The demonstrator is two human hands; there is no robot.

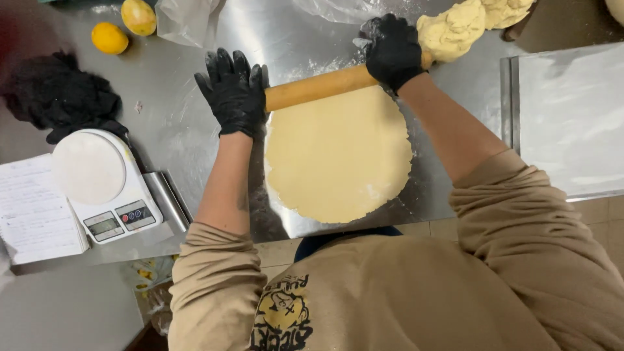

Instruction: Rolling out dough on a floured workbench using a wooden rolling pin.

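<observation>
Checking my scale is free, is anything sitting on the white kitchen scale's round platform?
No, the white kitchen scale's round platform is bare, left of the black-gloved left hand.

Pale yellow is the flat dough sheet point(338, 156), and all else is placed from it. The rolling pin point(322, 86) across its far edge is light tan wood. Both the left hand point(234, 92) at its far left corner and the right hand point(392, 51) beyond its far right edge wear black gloves. The dough lump point(455, 29) further right is the same pale yellow. The steel table point(169, 123) under it is grey with white flour smears. Left of the sheet, the kitchen scale point(104, 185) is white with grey and red buttons; beyond that lie a black cloth point(58, 97) and two yellow-orange fruits point(109, 38). The sleeves point(520, 214) nearest the sheet are beige.
</observation>
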